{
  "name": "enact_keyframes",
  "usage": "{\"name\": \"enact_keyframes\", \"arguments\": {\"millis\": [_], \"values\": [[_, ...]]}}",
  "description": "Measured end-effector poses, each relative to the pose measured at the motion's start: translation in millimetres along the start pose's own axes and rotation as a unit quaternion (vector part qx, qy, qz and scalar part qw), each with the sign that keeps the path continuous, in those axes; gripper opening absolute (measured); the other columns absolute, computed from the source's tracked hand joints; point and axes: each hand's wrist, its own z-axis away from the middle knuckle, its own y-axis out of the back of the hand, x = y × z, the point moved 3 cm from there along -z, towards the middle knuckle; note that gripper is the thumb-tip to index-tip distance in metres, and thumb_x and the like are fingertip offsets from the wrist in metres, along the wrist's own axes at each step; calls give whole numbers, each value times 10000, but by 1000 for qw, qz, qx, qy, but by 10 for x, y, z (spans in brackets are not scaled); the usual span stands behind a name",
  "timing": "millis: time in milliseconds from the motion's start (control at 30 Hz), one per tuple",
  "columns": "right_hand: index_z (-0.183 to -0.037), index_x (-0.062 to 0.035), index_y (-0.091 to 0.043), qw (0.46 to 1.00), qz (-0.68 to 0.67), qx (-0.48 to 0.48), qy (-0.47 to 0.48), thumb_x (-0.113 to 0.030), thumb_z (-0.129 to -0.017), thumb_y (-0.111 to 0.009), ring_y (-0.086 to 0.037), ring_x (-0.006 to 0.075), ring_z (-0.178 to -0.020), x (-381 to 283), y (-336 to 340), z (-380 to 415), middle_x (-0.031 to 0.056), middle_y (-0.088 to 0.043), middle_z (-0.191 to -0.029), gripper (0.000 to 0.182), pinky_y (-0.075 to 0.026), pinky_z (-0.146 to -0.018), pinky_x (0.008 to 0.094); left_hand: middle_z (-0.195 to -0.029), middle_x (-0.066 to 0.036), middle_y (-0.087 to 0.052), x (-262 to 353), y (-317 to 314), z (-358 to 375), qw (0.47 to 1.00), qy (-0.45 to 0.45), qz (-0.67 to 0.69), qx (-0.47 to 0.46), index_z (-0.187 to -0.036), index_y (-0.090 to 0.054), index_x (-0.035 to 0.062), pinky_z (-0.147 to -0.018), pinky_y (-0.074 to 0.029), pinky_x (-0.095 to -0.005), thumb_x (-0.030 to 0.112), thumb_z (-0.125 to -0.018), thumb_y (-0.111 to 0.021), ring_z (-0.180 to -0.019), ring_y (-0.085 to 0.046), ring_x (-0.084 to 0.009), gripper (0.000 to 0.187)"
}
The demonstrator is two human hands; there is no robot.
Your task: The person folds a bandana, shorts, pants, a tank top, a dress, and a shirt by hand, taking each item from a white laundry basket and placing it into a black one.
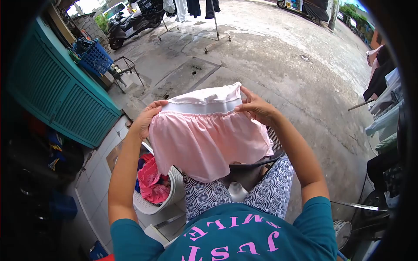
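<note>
Stretched between my two hands is a pale pink garment [196,139] with a gathered waist and a whitish band along its upper part; it looks like shorts or a small skirt. My left hand [148,118] pinches its left upper corner. At the opposite corner, my right hand [257,106] grips the cloth, thumb lying over the band. The garment hangs above my lap and partly covers a dark basket [274,141] behind it. Below my left forearm, a white laundry basket [174,189] holds crumpled clothes, among them a bright pink-red piece [152,180].
A teal louvered door [65,91] stands at left, with a blue basket [96,58] of hangers beyond it. Clothes hang on a rack [216,26] at the back and along the right side [385,98]. A motorbike [130,26] is parked on the concrete.
</note>
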Motion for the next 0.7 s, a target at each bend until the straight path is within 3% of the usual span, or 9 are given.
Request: {"name": "enact_keyframes", "arguments": {"millis": [133,167,300,433,500,533,600,667,700], "values": [[-1398,-62,-72,983,165,45,64,22,-749,-593,-547,98,-843,-262,178,56,142,-584,-971,836,-455,-711,211,-980,-95,-586,164,-213,84,989,-37,-146,-8,-1120,-522,6,-717,-530,-260,12,-806,-575,-818,-595,-124,319],[-1335,-38,-302,987,143,31,60,7,-768,-576,-547,110,-846,-238,271,71,89,-590,-926,631,-440,-741,224,-972,-76,-587,153,-289,107,984,-43,-172,4,-1142,-511,0,-727,-508,-235,6,-771,-617,-812,-584,-100,386],[-1030,-20,-571,973,230,31,10,-14,-762,-595,-526,91,-844,-184,338,289,19,-573,-921,269,-415,-777,222,-980,-51,-571,-79,-343,35,957,-34,-289,-8,-1187,-488,-5,-760,-444,-206,3,-735,-632,-833,-553,-88,474],[-1043,-22,-560,949,307,58,-37,-32,-729,-637,-519,109,-857,-234,396,555,32,-555,-943,323,-416,-765,225,-977,-71,-586,-246,-550,-146,932,-52,-358,-35,-1171,-505,-12,-766,-444,-237,9,-709,-628,-847,-562,-119,478],[-1031,-26,-561,893,445,66,-8,-34,-723,-639,-523,140,-853,-187,506,640,52,-551,-928,317,-420,-758,243,-958,-82,-586,-239,-755,-275,768,-222,-600,-20,-1091,-568,28,-777,-444,-287,67,-707,-618,-858,-569,-186,390],[-1019,-30,-562,815,575,67,29,-35,-718,-641,-527,170,-849,-168,550,676,73,-547,-913,311,-425,-751,261,-958,-82,-586,-277,-844,-328,771,-220,-597,-26,-1091,-568,28,-777,-444,-287,67,-707,-618,-858,-569,-186,390],[-997,-35,-563,799,593,77,58,-58,-733,-615,-520,230,-867,-47,744,751,110,-531,-921,270,-424,-754,303,-958,-98,-563,-354,-1014,-455,712,-145,-687,-17,-987,-610,60,-780,-439,-343,131,-725,-592,-887,-552,-260,272],[-954,-27,-569,785,611,100,-16,-106,-768,-580,-521,280,-892,-18,941,805,139,-538,-961,203,-427,-786,342,-962,-83,-558,-517,-948,-695,688,-153,-710,-11,-934,-614,73,-753,-443,-361,163,-761,-561,-890,-544,-275,202],[-914,-46,-576,772,623,122,-17,-126,-774,-558,-503,278,-921,-8,1054,823,122,-535,-949,162,-419,-804,341,-965,-87,-558,-593,-882,-829,658,-268,-703,-31,-929,-615,73,-752,-438,-366,161,-764,-556,-893,-546,-270,196]]}}
